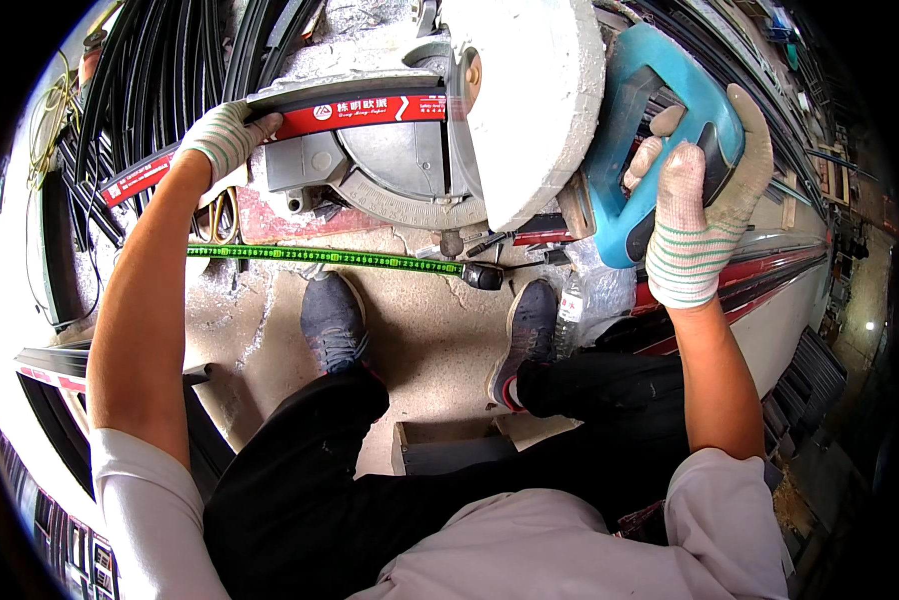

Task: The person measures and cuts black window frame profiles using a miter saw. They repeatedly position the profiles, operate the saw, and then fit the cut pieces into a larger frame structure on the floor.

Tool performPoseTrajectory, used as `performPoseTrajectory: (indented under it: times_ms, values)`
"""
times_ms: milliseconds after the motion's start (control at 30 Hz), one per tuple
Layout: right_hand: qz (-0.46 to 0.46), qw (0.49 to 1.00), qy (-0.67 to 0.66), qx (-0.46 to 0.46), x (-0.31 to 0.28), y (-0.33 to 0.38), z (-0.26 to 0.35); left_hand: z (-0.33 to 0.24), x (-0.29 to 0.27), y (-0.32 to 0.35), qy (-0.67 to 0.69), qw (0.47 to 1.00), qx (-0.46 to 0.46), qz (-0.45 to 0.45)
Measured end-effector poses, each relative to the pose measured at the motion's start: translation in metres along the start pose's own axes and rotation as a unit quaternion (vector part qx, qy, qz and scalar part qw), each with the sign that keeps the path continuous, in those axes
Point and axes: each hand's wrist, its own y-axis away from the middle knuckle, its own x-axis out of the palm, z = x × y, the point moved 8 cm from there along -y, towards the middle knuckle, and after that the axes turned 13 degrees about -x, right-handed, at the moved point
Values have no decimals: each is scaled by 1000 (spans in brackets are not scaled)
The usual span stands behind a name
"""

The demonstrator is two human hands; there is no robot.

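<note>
A gloved left hand of mine is closed around a long strip of profile covered in red printed film. The strip lies across the grey base of a mitre saw, its right end at the saw's large pale blade guard. On the right, my right hand, also gloved, grips the teal mitre saw handle, fingers wrapped through its opening. The blade itself is hidden by the guard. Below the base, a tape measure lies with its green blade pulled out to the left.
Bundles of black profiles fill the upper left. More red-and-black strips lie at the right, near a plastic bottle and crumpled clear wrap. My shoes stand on the floor before the saw, with dark offcuts between my legs.
</note>
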Motion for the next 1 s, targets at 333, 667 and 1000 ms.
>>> performPoseTrajectory:
  times_ms: [333,667,1000]
  values:
    - [-4,999,12,35,2,1,3,3,2,-4,9,1000,11,1]
    - [-8,999,8,41,3,8,1,-5,0,2,1,1000,11,-11]
    - [22,998,54,5,5,14,5,0,2,-2,12,1000,13,-14]
